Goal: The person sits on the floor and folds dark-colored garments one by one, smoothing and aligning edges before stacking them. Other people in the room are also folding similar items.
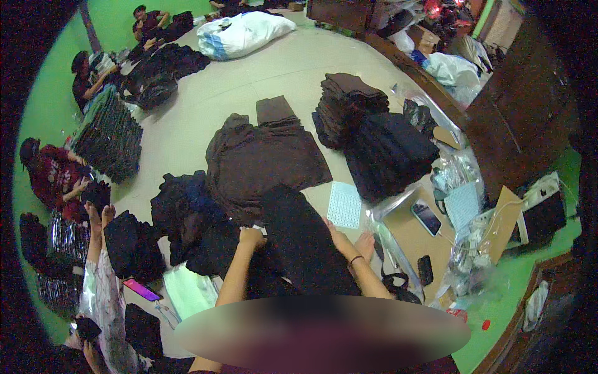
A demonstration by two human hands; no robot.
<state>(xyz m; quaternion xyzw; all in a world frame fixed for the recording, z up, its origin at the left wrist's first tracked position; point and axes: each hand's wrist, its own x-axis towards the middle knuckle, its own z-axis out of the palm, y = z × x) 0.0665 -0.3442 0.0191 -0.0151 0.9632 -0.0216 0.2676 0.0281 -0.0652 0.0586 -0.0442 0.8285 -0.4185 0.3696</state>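
Observation:
A long black garment (302, 234) lies flat and folded into a narrow strip in front of me. At its left edge, my left hand (252, 238) is closed with the fingers curled on the dark cloth. My right hand (339, 242) is at the opposite edge and pinches the cloth there, its fingertips partly hidden. The far end of the strip overlaps a brown garment (268, 156) spread on the floor. A pale blue perforated board (344, 204) lies just beyond my right hand.
Brown folded clothes (352, 96) and a black pile (389, 149) stand at the far right. Dark loose clothes (180, 212) lie left. A phone (426, 218) rests on cardboard at right. A person (56, 171) sits at left; a white sack (246, 35) lies at the back.

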